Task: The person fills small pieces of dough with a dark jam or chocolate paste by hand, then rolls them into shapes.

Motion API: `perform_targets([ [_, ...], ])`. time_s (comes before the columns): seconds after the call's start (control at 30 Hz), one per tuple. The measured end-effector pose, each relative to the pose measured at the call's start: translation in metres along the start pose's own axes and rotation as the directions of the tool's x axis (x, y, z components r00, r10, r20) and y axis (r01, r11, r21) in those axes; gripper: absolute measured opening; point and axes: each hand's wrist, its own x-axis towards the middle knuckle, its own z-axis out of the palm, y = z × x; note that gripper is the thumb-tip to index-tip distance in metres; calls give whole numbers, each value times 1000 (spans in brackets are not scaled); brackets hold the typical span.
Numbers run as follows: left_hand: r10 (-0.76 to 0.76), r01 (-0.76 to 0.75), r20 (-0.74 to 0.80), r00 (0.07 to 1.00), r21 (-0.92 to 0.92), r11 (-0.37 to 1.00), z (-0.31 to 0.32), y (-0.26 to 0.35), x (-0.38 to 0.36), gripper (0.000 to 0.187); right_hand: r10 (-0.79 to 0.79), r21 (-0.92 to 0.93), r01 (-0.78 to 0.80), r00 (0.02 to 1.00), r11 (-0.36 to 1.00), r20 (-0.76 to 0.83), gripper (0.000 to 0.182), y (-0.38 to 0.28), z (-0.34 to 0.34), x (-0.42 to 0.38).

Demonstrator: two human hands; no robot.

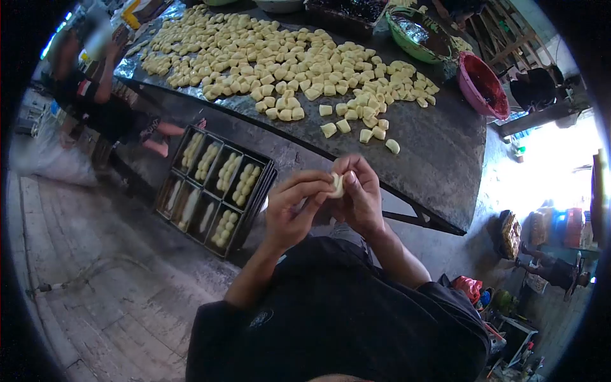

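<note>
Between the fingertips of both my hands is a small pale piece of dough, held in front of my chest near the table's edge. My left hand pinches it from the left, and my right hand grips it from the right with thumb and fingers. Just beyond, many cut dough pieces lie spread over the dark table. One single dough piece sits nearest to my right hand. To the left of my left hand stands a black sectioned baking tray with rows of dough balls in several compartments.
At the table's far right stand a pink basin and a green basin, both with dark contents. A dark tray is at the back. Another person is at the left, and one more is far off right.
</note>
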Motion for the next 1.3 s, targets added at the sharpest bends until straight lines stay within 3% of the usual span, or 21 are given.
perform_targets([
  [0.07,-30,25,-37,999,-115,993,1,9,-2,13,-125,14,126,991,992,-47,29,0,13,3],
  [0.1,-38,27,-67,997,-153,988,1,13,-2,14,-272,-193,274,962,942,38,28,-3,14,8],
  [0.17,-35,20,-87,996,-168,986,1,18,5,12,-320,-390,368,929,844,183,22,-23,23,1],
  [0.27,-25,18,-60,998,-112,994,4,27,19,9,-478,-564,716,697,411,535,22,-51,15,11],
  [0.3,-142,134,-21,990,-222,966,7,32,22,13,-522,-603,658,742,451,420,23,-48,11,11],
  [0.33,-140,115,-61,988,-309,944,13,28,22,13,-557,-633,596,776,493,296,25,-40,5,10],
  [0.4,-149,72,-126,981,-477,876,32,12,22,17,-460,-492,413,887,767,27,28,-41,-3,9],
  [0.47,97,-104,-44,994,-231,967,36,4,29,21,-106,-28,103,985,994,-134,30,-53,-13,8],
  [0.53,344,-341,131,930,-43,939,46,2,42,24,111,226,-81,986,971,-126,25,-51,-35,5],
  [0.6,416,-440,182,891,121,890,64,1,54,25,282,505,-231,959,832,-25,24,-56,-56,2],
  [0.63,436,-470,208,876,159,868,70,-4,60,24,334,503,-276,942,819,-27,23,-62,-64,3],
  [0.7,448,-490,224,865,189,851,88,-10,77,23,207,265,-144,951,954,-229,23,-77,-65,5],
  [0.77,251,-265,138,958,99,959,110,-15,82,22,14,-77,-48,918,996,-397,22,-90,-71,3],
  [0.8,141,-147,100,985,50,988,121,-16,85,22,-157,-348,60,953,936,-258,21,-103,-79,2],
  [0.87,-8,8,0,1000,-137,991,152,-13,96,17,-439,-578,361,898,732,6,20,-106,-102,6],
  [0.93,-162,132,-60,985,-347,929,183,-14,109,14,-432,-705,340,900,623,53,17,-125,-123,8],
  [0.97,-39,49,40,998,-277,960,186,-39,108,10,-425,-759,329,902,561,77,16,-134,-134,10],
  [1.07,-411,420,111,905,-68,905,207,-54,95,9,-227,-519,94,953,849,-199,11,-123,-171,6],
  [1.2,-428,415,-50,903,-163,895,252,-70,92,10,62,-267,-167,930,949,-361,11,-112,-205,0],
  [1.23,-434,430,-49,900,-79,899,259,-76,94,10,86,-278,-184,940,943,-330,10,-105,-220,-6],
  [1.3,-523,516,188,832,87,852,256,-89,90,13,147,-221,-233,926,947,-347,11,-95,-243,-16],
])
